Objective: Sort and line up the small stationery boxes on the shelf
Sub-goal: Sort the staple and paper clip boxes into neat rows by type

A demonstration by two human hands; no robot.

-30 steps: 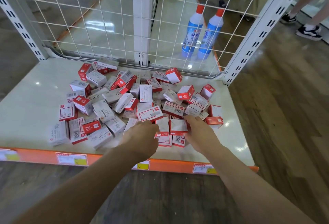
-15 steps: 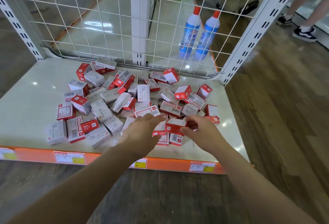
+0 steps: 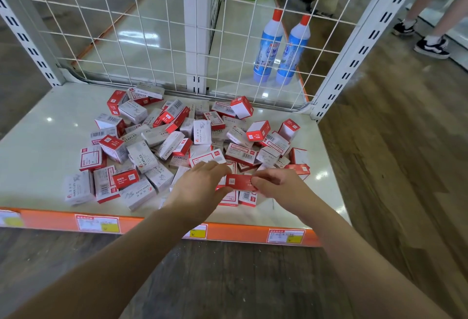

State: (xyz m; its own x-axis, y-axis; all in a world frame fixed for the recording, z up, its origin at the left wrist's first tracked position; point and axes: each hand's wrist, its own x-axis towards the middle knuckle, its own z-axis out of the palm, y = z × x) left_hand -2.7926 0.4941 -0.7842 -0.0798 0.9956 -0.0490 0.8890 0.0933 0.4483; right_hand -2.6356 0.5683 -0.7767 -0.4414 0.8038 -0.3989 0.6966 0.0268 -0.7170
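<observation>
I see a red box (image 3: 240, 182) pinched between my two hands, the left hand (image 3: 200, 189) on its left end and the right hand (image 3: 279, 187) on its right, just above the shelf (image 3: 38, 146) near its front edge. The pile (image 3: 177, 138) of boxes lies mid-shelf, behind it.

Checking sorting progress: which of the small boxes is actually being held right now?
The red box at the pile's near edge, pinched between the left hand and right hand; the others lie loose on the shelf.
</observation>
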